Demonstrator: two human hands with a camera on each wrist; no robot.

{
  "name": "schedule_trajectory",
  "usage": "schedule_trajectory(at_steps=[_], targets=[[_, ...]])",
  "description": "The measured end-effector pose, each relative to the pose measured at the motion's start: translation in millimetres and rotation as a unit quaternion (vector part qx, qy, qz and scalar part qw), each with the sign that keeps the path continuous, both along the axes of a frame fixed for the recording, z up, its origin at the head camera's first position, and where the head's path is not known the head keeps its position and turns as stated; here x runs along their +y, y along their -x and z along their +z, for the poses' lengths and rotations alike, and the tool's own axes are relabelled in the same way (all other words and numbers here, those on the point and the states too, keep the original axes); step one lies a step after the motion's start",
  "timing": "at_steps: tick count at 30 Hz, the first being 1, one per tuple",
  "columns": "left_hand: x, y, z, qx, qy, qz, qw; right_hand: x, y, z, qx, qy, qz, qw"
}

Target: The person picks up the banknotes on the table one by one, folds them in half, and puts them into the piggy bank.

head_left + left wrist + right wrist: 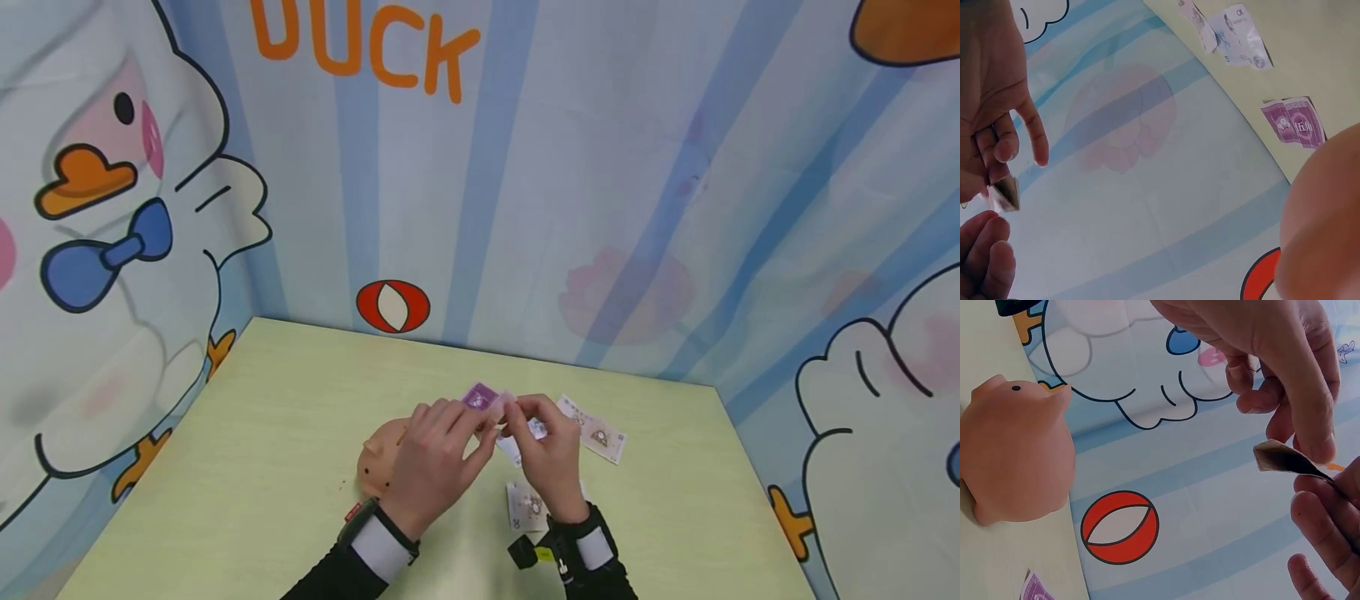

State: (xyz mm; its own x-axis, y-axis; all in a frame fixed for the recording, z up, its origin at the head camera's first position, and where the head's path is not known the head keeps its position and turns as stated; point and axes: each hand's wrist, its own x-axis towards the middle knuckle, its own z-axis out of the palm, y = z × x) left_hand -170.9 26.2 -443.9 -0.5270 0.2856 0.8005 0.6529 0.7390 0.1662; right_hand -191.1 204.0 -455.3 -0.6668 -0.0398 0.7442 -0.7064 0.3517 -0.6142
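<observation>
A small folded banknote [1279, 457] is held up between my two hands, above the table. My left hand [438, 458] pinches it from the left with thumb and fingertips. From the other side my right hand [547, 454] grips it, its index finger and thumb bent together. The right wrist view shows the note's dark inner fold between the fingertips. Beside my left hand, partly covered by it, stands a pink piggy bank [378, 458], seen more fully in the right wrist view [1019, 453].
A purple banknote [478, 396] lies creased behind my hands. Pale banknotes lie at the right [603, 435] and nearer the front [525, 506], partly under my right hand and wrist. A printed curtain [525, 208] rises behind the table [300, 467].
</observation>
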Motion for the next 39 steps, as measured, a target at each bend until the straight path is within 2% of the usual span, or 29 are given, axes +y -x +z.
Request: schedule_trajectory(at_steps=[5, 9, 12, 16, 20, 27, 33, 39], targets=[[-1.5, 5.1, 5.4, -0.016, -0.038, -0.017, 0.999, 3, -1.3, 1.5, -0.008, -0.001, 0.007, 0.9999], [-2.2, 9.5, 11.9, -0.053, -0.077, -0.043, 0.9947, 5, -2.3, 3.4, -0.001, -0.013, 0.02, 0.9997], [-2.7, 12.7, 14.7, -0.088, -0.105, -0.077, 0.9876, 6, -2.7, 3.3, 0.01, -0.029, 0.029, 0.9991], [-3.5, 14.6, 17.8, -0.136, -0.133, -0.124, 0.9739, 7, -3.9, 4.2, 0.017, -0.045, 0.042, 0.9979], [-4.1, 13.5, 20.6, -0.165, -0.142, -0.143, 0.9655, 9, -4.2, 4.1, 0.021, -0.055, 0.051, 0.9969], [-4.7, 13.1, 20.7, -0.173, -0.141, -0.15, 0.963, 11, -3.2, 3.5, 0.028, -0.077, 0.039, 0.9959], [-7.3, 15.0, 15.5, -0.183, -0.151, -0.154, 0.9592, 11, -5.7, 5.5, 0.022, -0.084, 0.024, 0.9959], [-9.3, 14.5, 14.6, -0.181, -0.14, -0.156, 0.9609, 11, -5.7, 6.0, 0.032, -0.086, 0.025, 0.9955]])
